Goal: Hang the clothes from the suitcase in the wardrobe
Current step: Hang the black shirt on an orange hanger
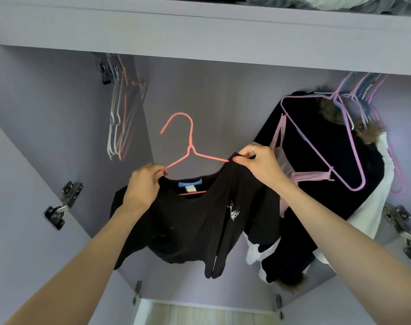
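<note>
Both forearms reach up from below toward a black T-shirt (pixel 188 221) held inside the wardrobe (pixel 199 31). Left hand (pixel 144 184) pinches the shirt's shoulder against a coral wire hanger (pixel 188 146); right hand (pixel 258 160) pinches the opposite shoulder over the hanger's other arm. To the shirt's right hang a dark coat (pixel 317 160) and a pink garment (pixel 286 165) on lilac hangers (pixel 345 146); spare hangers (pixel 122 118) hang to its upper left. Best practice is probably to seat both shoulders evenly before lifting the hook to the rail, which is hidden. A blue neck label (pixel 190 184) carries illegible lettering.
</note>
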Tool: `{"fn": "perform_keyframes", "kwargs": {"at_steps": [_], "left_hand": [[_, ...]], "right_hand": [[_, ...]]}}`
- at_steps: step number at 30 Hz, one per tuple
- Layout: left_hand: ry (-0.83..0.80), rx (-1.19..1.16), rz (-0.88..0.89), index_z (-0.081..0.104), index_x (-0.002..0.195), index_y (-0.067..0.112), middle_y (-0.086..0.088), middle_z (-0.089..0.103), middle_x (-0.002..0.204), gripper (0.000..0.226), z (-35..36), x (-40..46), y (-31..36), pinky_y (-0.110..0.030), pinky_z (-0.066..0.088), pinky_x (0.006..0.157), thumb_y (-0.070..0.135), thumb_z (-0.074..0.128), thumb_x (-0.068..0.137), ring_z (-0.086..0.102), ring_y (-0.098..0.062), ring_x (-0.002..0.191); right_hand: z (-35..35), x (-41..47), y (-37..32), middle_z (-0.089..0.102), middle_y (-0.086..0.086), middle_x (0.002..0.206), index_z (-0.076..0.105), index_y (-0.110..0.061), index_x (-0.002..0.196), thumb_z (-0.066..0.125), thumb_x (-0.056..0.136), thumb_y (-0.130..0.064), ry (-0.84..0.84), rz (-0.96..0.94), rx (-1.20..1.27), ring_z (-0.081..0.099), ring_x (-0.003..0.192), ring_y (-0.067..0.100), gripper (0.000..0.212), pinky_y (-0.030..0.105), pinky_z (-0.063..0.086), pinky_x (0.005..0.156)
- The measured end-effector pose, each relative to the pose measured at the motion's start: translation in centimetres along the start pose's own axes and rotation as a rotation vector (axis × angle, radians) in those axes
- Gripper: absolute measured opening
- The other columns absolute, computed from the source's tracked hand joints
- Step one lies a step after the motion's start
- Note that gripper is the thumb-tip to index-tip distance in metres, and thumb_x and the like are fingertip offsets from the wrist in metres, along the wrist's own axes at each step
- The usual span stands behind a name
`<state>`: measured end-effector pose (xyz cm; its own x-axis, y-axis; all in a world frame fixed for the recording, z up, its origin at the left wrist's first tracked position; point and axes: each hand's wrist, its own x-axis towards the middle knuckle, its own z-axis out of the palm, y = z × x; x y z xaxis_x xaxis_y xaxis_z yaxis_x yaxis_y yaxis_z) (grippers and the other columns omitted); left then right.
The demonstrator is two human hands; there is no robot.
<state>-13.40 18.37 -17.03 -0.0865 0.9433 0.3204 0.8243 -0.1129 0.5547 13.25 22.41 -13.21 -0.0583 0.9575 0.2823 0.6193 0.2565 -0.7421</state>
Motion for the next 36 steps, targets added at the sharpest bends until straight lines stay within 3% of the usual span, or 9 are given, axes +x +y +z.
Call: {"fn": "perform_keyframes", "kwargs": {"at_steps": [3, 6, 12, 15, 19, 23, 30, 33, 36], "left_hand": [[0.008, 0.104, 0.051, 0.069, 0.097, 0.001, -0.020, 0.063, 0.094, 0.019, 0.2, 0.0, -0.1, -0.039, 0.045, 0.082, 0.000, 0.052, 0.091, 0.058, -0.036, 0.089], [0.100, 0.070, 0.059, 0.069, 0.094, -0.001, -0.021, 0.063, 0.091, 0.018, 0.2, 0.2, -0.3, -0.041, 0.046, 0.080, -0.004, 0.051, 0.089, 0.059, -0.038, 0.087], [0.087, -0.046, 0.171, 0.069, 0.092, 0.000, -0.015, 0.063, 0.089, 0.018, -0.6, 0.3, 0.5, -0.016, 0.037, 0.077, -0.005, 0.052, 0.089, 0.061, -0.026, 0.082], [0.055, -0.082, 0.186, 0.069, 0.093, 0.003, -0.011, 0.064, 0.090, 0.017, -1.0, 0.6, 1.1, -0.016, 0.038, 0.077, -0.001, 0.053, 0.090, 0.061, -0.023, 0.084], [0.051, -0.089, 0.130, 0.067, 0.106, 0.011, -0.007, 0.064, 0.099, 0.019, -1.6, 0.8, 0.7, -0.039, 0.045, 0.092, 0.014, 0.059, 0.089, 0.061, -0.025, 0.096], [-0.027, -0.040, 0.094, 0.061, 0.116, 0.009, -0.011, 0.063, 0.110, 0.025, -2.1, 0.4, -0.3, -0.034, 0.042, 0.098, 0.014, 0.055, 0.092, 0.059, -0.027, 0.105], [0.031, -0.071, 0.160, 0.062, 0.110, 0.001, -0.016, 0.063, 0.105, 0.022, -1.8, 1.5, 1.9, -0.021, 0.037, 0.085, 0.003, 0.048, 0.094, 0.058, -0.027, 0.098], [-0.006, -0.056, 0.199, 0.062, 0.109, 0.002, -0.015, 0.062, 0.103, 0.021, -1.7, 1.9, 2.0, -0.025, 0.039, 0.086, 0.003, 0.048, 0.093, 0.058, -0.028, 0.097], [0.025, -0.062, 0.157, 0.061, 0.108, 0.003, -0.015, 0.062, 0.103, 0.021, -1.7, 1.9, 1.2, -0.034, 0.041, 0.091, 0.004, 0.046, 0.094, 0.057, -0.030, 0.099]], "right_hand": [[-0.4, -0.1, -0.5, 0.058, -0.003, 0.071, 0.069, -0.003, 0.078, 0.073, 0.079, -0.011, 0.058, -0.028, 0.036, 0.056, 0.069, 0.015, 0.009, 0.029, 0.046, 0.074], [-0.5, -0.6, -0.4, 0.062, 0.001, 0.074, 0.071, -0.004, 0.078, 0.074, 0.079, -0.020, -0.169, -0.023, 0.048, 0.060, 0.068, 0.020, 0.016, 0.034, 0.050, 0.074], [-0.1, -0.3, 0.6, 0.049, 0.001, 0.132, 0.046, -0.022, 0.137, 0.064, 0.085, -0.039, -0.273, -0.099, -0.539, 0.041, 0.127, 0.022, 0.057, 0.040, 0.031, 0.105], [1.0, -0.3, 1.0, 0.065, 0.011, 0.104, 0.062, -0.005, 0.111, 0.056, 0.092, -0.034, -0.250, -0.089, -0.492, 0.059, 0.102, 0.029, 0.035, 0.033, 0.040, 0.083], [1.9, -0.6, 1.4, 0.050, -0.004, 0.066, 0.060, 0.004, 0.094, 0.056, 0.093, -0.026, -0.053, -0.063, -0.241, 0.048, 0.070, 0.019, 0.030, 0.022, 0.032, 0.069], [1.1, -0.5, 1.1, 0.060, -0.003, 0.086, 0.059, -0.004, 0.098, 0.063, 0.089, -0.022, 0.006, -0.041, -0.150, 0.054, 0.083, 0.010, 0.020, 0.014, 0.033, 0.071], [-0.5, -0.4, 1.1, 0.066, 0.006, 0.084, 0.068, -0.005, 0.100, 0.061, 0.090, -0.024, -0.057, -0.104, -0.173, 0.060, 0.072, 0.023, 0.023, 0.029, 0.048, 0.074], [-1.1, -1.0, 1.2, 0.067, 0.002, 0.088, 0.068, -0.004, 0.103, 0.060, 0.091, -0.024, -0.089, -0.121, -0.188, 0.063, 0.081, 0.021, 0.025, 0.036, 0.050, 0.083], [-2.1, -1.6, 2.0, 0.069, 0.002, 0.088, 0.068, -0.004, 0.099, 0.062, 0.089, -0.026, -0.084, -0.089, -0.261, 0.062, 0.085, 0.018, 0.025, 0.025, 0.044, 0.084]]}}
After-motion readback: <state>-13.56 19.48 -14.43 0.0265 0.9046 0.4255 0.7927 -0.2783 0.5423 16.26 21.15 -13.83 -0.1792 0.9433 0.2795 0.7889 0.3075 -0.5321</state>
